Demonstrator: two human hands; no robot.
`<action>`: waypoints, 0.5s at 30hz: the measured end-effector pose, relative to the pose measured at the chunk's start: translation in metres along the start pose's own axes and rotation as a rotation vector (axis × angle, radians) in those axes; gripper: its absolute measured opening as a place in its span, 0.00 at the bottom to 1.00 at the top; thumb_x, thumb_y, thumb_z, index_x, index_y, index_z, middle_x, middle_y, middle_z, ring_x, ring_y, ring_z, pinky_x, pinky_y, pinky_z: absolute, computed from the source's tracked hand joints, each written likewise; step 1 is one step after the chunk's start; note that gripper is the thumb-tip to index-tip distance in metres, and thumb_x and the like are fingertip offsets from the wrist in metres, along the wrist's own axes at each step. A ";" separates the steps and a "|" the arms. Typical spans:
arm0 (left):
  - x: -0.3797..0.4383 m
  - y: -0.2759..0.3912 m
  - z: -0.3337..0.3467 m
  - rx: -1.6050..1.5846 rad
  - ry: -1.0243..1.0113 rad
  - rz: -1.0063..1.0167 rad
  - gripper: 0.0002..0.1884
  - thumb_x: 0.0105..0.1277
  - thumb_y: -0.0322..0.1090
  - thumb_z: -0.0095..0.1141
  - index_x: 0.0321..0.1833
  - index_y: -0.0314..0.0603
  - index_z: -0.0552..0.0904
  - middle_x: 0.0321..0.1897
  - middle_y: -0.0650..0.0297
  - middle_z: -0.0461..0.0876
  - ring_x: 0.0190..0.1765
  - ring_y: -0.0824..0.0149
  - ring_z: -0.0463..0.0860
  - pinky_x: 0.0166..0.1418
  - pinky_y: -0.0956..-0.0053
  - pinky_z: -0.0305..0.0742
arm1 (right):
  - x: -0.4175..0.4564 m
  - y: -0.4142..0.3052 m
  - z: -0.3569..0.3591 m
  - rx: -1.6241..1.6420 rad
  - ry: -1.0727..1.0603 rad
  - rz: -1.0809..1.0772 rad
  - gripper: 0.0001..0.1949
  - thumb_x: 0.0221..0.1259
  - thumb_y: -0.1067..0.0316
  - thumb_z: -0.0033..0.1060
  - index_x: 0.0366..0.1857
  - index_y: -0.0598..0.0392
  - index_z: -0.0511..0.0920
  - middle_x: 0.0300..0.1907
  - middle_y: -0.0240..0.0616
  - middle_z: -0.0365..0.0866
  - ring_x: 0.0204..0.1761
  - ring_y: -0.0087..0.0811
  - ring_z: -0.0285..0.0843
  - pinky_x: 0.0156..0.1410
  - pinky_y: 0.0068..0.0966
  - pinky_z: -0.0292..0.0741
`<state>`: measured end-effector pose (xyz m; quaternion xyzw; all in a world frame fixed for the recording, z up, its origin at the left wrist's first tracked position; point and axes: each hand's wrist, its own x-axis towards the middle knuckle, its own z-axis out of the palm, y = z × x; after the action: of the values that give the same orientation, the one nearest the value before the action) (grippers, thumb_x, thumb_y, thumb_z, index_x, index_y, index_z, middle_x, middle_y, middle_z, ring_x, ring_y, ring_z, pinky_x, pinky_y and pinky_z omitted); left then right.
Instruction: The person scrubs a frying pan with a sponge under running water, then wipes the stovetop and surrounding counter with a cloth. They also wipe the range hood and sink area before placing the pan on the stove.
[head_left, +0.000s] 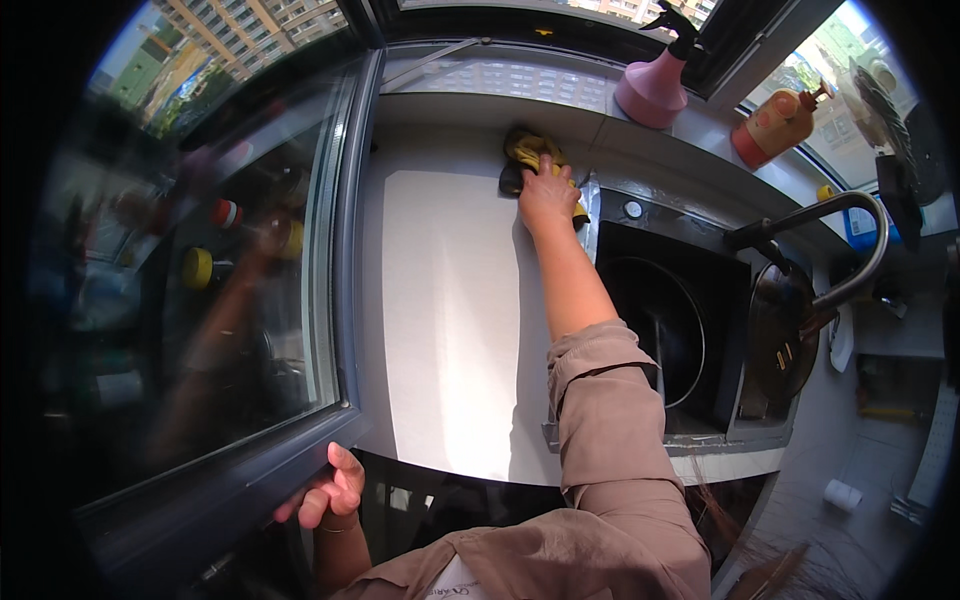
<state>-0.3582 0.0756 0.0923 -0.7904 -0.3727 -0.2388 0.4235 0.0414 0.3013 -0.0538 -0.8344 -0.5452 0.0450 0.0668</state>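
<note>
My right hand (549, 196) rests on a bunched yellow and black cloth (534, 147) at the back of the pale countertop (450, 300). Its fingers spread over the cloth, just left of the sink's rim, and part of the cloth is hidden under them. At the lower left, my left hand (334, 486) is lifted with its fingers loosely bent and apart, holding nothing that I can see. It is close beside the lower edge of the dark frame of an opened window sash (349, 285); whether it touches the frame I cannot tell.
The dark sink (731, 300) holds a large round black pan (652, 330). A curved faucet (877, 225) reaches over a dark lid (784, 330). On the sill stand a pink spray bottle (652, 90) and an orange pump bottle (776, 127). The glass sash fills the left side.
</note>
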 end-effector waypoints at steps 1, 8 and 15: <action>0.001 0.000 0.003 -0.024 0.015 0.016 0.49 0.68 0.25 0.54 0.81 0.53 0.32 0.80 0.57 0.15 0.80 0.43 0.24 0.82 0.47 0.33 | -0.007 0.011 -0.006 -0.015 -0.051 0.054 0.15 0.69 0.59 0.47 0.56 0.35 0.80 0.71 0.35 0.61 0.69 0.48 0.61 0.62 0.55 0.71; -0.005 0.010 0.019 -0.358 0.144 0.007 0.43 0.56 0.17 0.66 0.74 0.56 0.62 0.82 0.54 0.37 0.82 0.46 0.32 0.81 0.46 0.40 | -0.052 0.063 -0.062 0.516 -0.302 -0.090 0.33 0.67 0.35 0.46 0.74 0.31 0.62 0.81 0.52 0.32 0.76 0.66 0.47 0.79 0.47 0.51; 0.011 0.053 -0.046 -1.049 -0.034 -0.140 0.25 0.59 0.21 0.60 0.59 0.51 0.72 0.73 0.51 0.61 0.77 0.43 0.56 0.79 0.42 0.47 | -0.307 0.163 -0.124 0.534 -0.071 0.182 0.20 0.61 0.51 0.67 0.47 0.56 0.79 0.48 0.44 0.78 0.52 0.43 0.77 0.57 0.35 0.75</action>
<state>-0.3125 0.0217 0.0978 -0.8731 -0.2618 -0.4080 -0.0518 0.0834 -0.0523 0.0436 -0.8307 -0.4390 0.2220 0.2606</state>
